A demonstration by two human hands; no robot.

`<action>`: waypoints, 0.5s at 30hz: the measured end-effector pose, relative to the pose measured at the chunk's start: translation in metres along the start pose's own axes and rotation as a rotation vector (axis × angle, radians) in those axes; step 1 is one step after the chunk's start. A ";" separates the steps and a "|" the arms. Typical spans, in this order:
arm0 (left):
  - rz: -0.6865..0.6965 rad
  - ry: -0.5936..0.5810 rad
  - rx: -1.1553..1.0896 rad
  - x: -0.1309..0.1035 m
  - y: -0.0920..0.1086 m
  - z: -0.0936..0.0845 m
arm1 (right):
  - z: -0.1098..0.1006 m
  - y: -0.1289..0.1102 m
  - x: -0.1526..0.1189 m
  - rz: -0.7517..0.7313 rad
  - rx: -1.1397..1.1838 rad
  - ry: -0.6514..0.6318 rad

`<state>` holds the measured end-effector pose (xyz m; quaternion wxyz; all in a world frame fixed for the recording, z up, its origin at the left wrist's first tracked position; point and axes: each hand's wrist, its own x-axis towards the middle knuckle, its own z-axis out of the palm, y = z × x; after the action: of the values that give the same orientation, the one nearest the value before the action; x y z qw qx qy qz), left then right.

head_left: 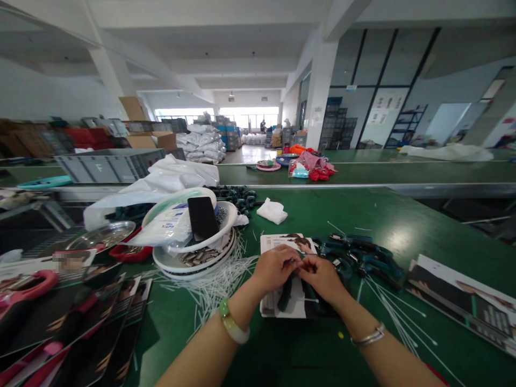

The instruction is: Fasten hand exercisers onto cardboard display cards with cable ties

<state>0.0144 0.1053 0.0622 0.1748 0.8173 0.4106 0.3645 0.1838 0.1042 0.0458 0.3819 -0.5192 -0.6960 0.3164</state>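
Note:
My left hand (274, 270) and my right hand (323, 275) meet with fingertips pinched together above a stack of printed cards (267, 245). Whatever small thing lies between the fingertips is hidden. Under the hands, a hand tool with dark teal handles (285, 294) lies on the top card, its head covered by my fingers. To the right of my right hand is a pile of similar dark teal tools (374, 257). Thin white plastic ties (220, 282) are heaped left of the cards, and longer white ties (397, 317) fan out at the right.
White bowls (161, 264) with metal parts stand left, topped by a black phone (202, 219) and a plastic bag. Pink-handled tools (42, 282) on cards fill the left front. Another card stack (463, 301) lies right. A folded white cloth (272, 210) sits behind the cards.

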 end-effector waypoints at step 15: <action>0.056 0.298 0.104 -0.014 0.025 0.011 | 0.004 0.005 0.009 -0.350 -0.261 0.070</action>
<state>0.0305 0.0795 0.0630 0.0589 0.7733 0.4273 0.4648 0.1812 0.1135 0.0416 0.3845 -0.4463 -0.7968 0.1343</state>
